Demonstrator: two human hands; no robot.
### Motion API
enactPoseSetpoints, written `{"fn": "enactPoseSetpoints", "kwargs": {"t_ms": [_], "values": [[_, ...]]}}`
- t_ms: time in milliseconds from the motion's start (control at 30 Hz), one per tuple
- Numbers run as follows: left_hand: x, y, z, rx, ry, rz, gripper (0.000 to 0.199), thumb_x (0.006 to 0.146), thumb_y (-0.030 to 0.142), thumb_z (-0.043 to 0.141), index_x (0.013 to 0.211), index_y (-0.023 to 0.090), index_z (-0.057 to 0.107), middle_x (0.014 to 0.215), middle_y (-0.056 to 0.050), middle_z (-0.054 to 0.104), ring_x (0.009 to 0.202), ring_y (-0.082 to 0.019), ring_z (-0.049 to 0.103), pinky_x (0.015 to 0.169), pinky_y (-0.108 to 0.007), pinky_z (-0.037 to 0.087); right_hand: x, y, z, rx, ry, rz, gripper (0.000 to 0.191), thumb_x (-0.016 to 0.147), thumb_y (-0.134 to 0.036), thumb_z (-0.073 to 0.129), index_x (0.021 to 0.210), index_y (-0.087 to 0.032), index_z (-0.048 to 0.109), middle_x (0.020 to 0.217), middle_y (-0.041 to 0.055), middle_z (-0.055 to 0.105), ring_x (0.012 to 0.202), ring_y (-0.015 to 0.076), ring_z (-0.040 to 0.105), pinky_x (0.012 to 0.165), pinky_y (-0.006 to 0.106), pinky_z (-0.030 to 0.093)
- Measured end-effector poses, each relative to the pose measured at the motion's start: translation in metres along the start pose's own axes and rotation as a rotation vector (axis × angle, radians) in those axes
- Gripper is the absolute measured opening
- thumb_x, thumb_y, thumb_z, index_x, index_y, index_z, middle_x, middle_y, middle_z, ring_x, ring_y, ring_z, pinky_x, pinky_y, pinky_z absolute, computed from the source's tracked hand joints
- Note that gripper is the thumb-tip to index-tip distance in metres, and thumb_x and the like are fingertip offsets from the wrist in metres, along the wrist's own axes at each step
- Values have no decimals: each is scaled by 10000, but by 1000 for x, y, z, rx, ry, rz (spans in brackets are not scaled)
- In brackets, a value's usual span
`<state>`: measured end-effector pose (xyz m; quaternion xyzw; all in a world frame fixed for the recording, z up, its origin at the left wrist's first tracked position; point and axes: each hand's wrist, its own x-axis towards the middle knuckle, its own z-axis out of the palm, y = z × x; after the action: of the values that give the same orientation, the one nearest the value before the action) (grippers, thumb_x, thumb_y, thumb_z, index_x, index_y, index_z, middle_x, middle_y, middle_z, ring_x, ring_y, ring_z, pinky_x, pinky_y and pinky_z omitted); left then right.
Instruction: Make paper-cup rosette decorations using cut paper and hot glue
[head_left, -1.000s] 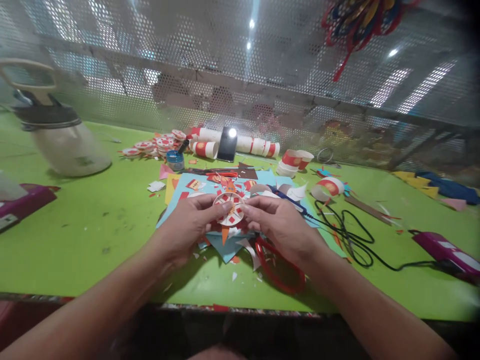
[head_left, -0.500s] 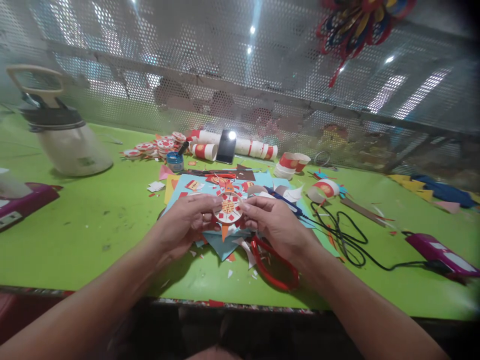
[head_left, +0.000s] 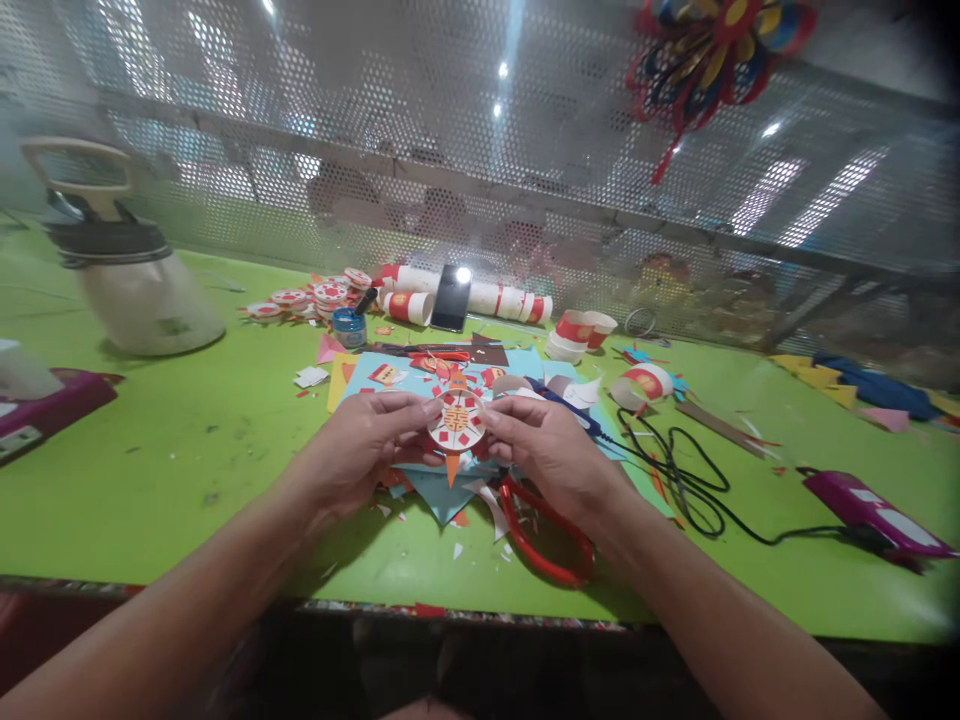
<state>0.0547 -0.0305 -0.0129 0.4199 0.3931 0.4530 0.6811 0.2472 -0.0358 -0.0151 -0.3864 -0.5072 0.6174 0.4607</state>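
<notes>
Between both hands, above a pile of coloured paper, is a round paper turtle [head_left: 456, 420] with a white disc, red squares, a yellow pattern in the middle and orange points at top and bottom. My left hand [head_left: 375, 440] pinches its left rim. On the opposite rim, the thumb and fingers of my right hand [head_left: 544, 440] are closed. Light blue paper sheets [head_left: 442, 497] lie beneath. Red scissor handles [head_left: 547, 550] stick out below my right hand, their blades hidden. A blue glue gun [head_left: 566, 398] lies behind that hand.
Several finished discs [head_left: 330, 292], a blue jar [head_left: 349, 327], a phone [head_left: 451, 298] and paper cups [head_left: 574, 330] stand towards the back. A large pot-bellied jug [head_left: 142, 290] is at left. A black cord [head_left: 697, 480] runs to a purple power strip [head_left: 874, 515].
Both hands still hold the paper turtle, which has barely moved. The camera view has shifted slightly, so the hanging ornament shows lower.
</notes>
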Motion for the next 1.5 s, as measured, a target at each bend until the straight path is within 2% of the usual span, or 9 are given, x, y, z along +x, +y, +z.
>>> {"fn": "enactPoseSetpoints", "kwargs": {"t_ms": [133,300,500,667,867,1000,1067,1300,1500], "values": [[-1,1,0,3,1,-12,262,600,306,854,705,113,711,696,-52,704,634,-159,646,605,-267,569,-1,-2,1,17,-24,-3,142,759,-299,763,769,-164,723,728,14,671,662,112,610,684,278,498],[-1,2,1,3,-20,2,202,665,286,812,697,116,709,693,-40,691,634,-147,644,597,-240,554,-2,-1,0,14,-43,42,182,751,-327,771,793,-158,717,760,18,662,679,119,616,676,279,503],[-2,1,1,-16,-34,37,206,682,291,807,644,131,683,613,6,619,613,-109,615,633,-208,535,-2,2,0,-63,-73,37,211,789,-350,743,749,-149,695,710,4,637,647,92,572,662,250,456],[-4,1,2,-10,-15,-10,236,670,345,809,713,148,688,627,2,615,569,-120,590,491,-202,473,-2,4,-1,-47,-69,36,204,790,-352,746,796,-157,687,745,11,647,675,112,586,705,291,465],[-10,4,1,139,-33,118,208,733,379,758,782,177,734,654,-1,665,573,-111,576,547,-220,474,-7,-3,0,-126,-51,-17,194,791,-354,744,786,-168,690,706,-6,650,671,106,580,682,262,452],[-16,7,4,251,3,284,202,748,366,747,875,211,775,826,-28,762,763,-162,660,718,-249,508,-11,-14,3,-209,-75,-79,142,778,-312,754,774,-174,717,783,9,687,711,107,599,712,255,474],[-19,8,5,282,0,337,206,757,366,736,899,223,778,869,-30,776,812,-184,679,747,-262,514,-11,-17,3,-230,-102,-119,109,779,-289,752,804,-184,737,835,21,699,768,123,617,755,270,485],[-22,7,3,390,-7,409,210,771,375,713,921,243,776,893,-34,778,835,-232,702,763,-308,533,-12,-18,0,-205,-191,-223,96,781,-257,744,864,-214,764,866,38,682,850,171,623,833,345,486],[-25,7,4,418,-1,420,200,758,399,715,892,267,784,864,-36,780,802,-248,707,748,-324,539,-14,-19,-3,-276,-196,-256,110,799,-260,728,903,-253,764,889,48,676,871,201,612,844,394,469]]}}
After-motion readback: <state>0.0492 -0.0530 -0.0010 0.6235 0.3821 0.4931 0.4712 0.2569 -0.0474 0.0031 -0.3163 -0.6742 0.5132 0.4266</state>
